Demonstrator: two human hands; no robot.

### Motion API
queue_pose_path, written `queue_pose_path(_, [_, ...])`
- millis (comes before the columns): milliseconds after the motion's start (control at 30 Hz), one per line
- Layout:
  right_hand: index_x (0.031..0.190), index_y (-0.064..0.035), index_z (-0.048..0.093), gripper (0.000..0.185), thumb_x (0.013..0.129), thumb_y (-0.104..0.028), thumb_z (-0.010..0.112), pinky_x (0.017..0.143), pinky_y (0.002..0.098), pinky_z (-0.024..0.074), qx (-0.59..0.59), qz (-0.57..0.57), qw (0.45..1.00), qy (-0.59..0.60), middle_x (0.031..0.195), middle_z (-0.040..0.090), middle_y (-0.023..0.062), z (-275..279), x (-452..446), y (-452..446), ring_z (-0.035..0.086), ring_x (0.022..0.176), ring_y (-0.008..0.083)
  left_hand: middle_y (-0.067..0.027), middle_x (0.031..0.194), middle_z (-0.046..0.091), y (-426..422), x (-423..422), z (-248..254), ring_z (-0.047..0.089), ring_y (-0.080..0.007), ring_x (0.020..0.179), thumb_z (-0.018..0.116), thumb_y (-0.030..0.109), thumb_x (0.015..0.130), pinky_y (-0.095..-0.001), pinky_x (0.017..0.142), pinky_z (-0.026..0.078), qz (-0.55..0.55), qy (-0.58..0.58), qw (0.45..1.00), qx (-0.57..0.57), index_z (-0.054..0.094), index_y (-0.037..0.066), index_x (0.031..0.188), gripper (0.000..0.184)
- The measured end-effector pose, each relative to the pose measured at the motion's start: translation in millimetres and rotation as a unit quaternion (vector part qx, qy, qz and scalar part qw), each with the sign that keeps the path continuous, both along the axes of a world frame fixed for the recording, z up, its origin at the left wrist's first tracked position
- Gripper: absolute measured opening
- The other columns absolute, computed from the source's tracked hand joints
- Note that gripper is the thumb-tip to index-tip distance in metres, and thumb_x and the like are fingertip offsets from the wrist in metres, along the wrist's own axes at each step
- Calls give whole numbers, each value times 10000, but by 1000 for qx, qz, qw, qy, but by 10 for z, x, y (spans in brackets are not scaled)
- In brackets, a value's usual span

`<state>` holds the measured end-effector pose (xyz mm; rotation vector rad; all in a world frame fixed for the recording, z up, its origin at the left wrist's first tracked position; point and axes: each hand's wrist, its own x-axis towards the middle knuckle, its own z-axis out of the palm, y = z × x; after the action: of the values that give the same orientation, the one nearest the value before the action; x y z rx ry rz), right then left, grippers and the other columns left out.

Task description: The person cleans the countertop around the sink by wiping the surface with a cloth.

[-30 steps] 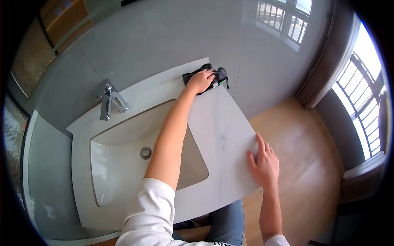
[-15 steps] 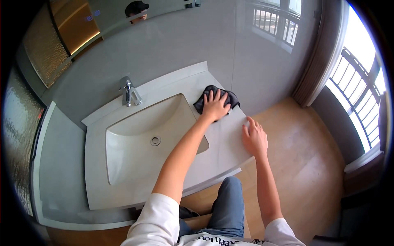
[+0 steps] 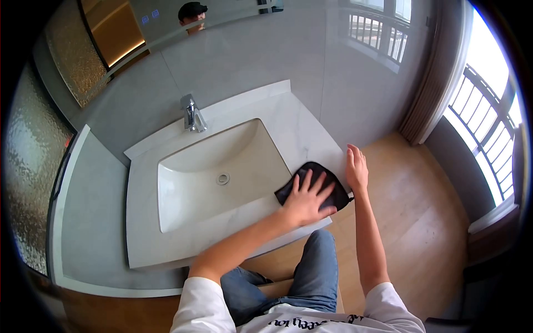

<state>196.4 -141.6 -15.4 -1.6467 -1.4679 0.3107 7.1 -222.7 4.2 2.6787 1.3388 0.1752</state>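
My left hand (image 3: 304, 204) lies flat with fingers spread on a black cloth (image 3: 316, 172), pressing it against the white countertop (image 3: 222, 225) near its front right corner, beside the basin. The cloth reaches from the basin's edge to the counter's right edge. At that right edge, my right hand (image 3: 357, 168) rests just past the cloth, its fingers extended and holding nothing. The white sink basin (image 3: 194, 188) with its round drain is left of the cloth.
A chrome faucet (image 3: 194, 115) stands behind the basin. Grey wall panels (image 3: 239, 64) and a mirror are at the back. Frosted glass (image 3: 36, 177) is at the left, a brown curtain (image 3: 436, 72) and railed window at the right. My knees are under the counter's front edge.
My left hand has slid the black cloth from the back right corner along the counter toward me, to the front right. My right hand stays by the right edge. The view has shifted.
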Motion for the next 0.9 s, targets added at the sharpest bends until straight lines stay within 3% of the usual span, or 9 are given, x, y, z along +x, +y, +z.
queue_pose_path(233, [1211,-82,591,396,976,-352,420,1005,411,414,1,-17,1000,-7,1245,596,124,93,-69,-55,511,1199,316,-202,1572,210,1304,-241,-110,146,-508,1424,378,645,927,-661,1121,75,227,-12,972,55,267,174,1525,770])
queue_pose_path(367, [1205,-70,593,394,947,-345,480,996,413,417,-12,-5,997,-81,1238,594,137,58,-98,-50,509,1202,323,-244,1565,193,1916,-165,-169,130,-543,1411,342,611,944,-658,1122,72,314,9,948,54,246,130,1527,762])
queue_pose_path(533, [1224,-70,581,423,934,-367,500,994,432,401,-18,-14,995,-100,1262,575,126,45,-93,-27,485,1231,306,-174,1586,182,2484,-79,-69,102,-530,1422,348,625,928,-732,1077,56,384,3,923,37,244,187,1533,754])
queue_pose_path(700, [1319,-44,503,516,939,-394,491,1056,448,352,-21,-6,995,-98,1354,510,160,121,-123,-61,428,1298,332,-173,1585,188,2729,38,-50,105,-522,1426,337,638,923,-748,1066,50,394,-7,918,44,266,193,1527,754])
queue_pose_path(900, [1366,-55,466,531,956,-394,475,1073,426,351,-7,-18,995,-103,1382,496,159,113,-126,-51,423,1308,331,-182,1579,205,2261,225,-61,140,-499,1429,361,657,908,-738,1073,46,359,-21,931,61,287,212,1520,760])
